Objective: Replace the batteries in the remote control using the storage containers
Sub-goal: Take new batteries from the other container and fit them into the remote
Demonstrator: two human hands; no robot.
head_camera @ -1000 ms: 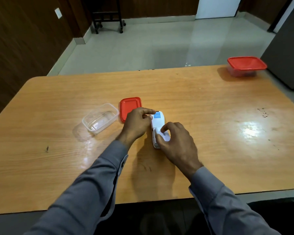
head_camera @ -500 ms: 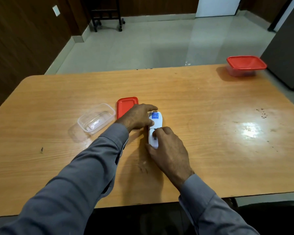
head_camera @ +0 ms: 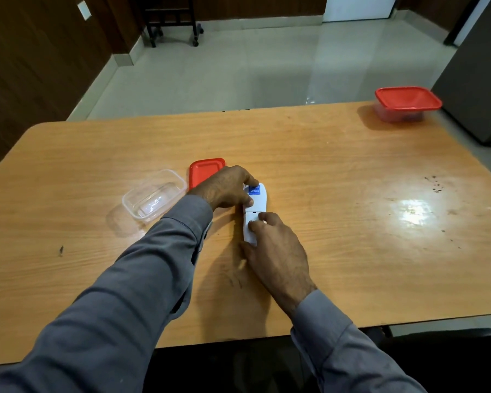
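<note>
Pressing on the remote: both hands are on the white remote control (head_camera: 254, 211), which lies back-side up near the middle of the wooden table (head_camera: 338, 171).
Head view, left hand: the left hand (head_camera: 227, 188) is closed around the far end of the remote, thumb and fingers pinching it by its blue label, holding it steady.
Head view, right hand: the right hand (head_camera: 278, 251) lies over the near end, fingertips bent down onto the battery cover; it presses more than it clasps.
Head view, what changed: over the last second the right hand has slid from the remote's right flank to sit squarely on the near half, and the left arm has stretched further across; the remote has turned a little and now points straight away.
Meaning for the task: I judge the cover is being slid or snapped along the seam that shows between the two hands; whether it is opening or closing cannot be told, and no batteries are visible.
Count, remotes: one.
Count, containers: two, an open clear container (head_camera: 153, 195) left of the hands, looking empty, and a lidded container (head_camera: 403, 104) at the far right corner, well apart.
Count, red lids: two, a loose red lid (head_camera: 203, 171) lying flat just behind the left hand, and one on the far container.
Count, hands: two.
</note>
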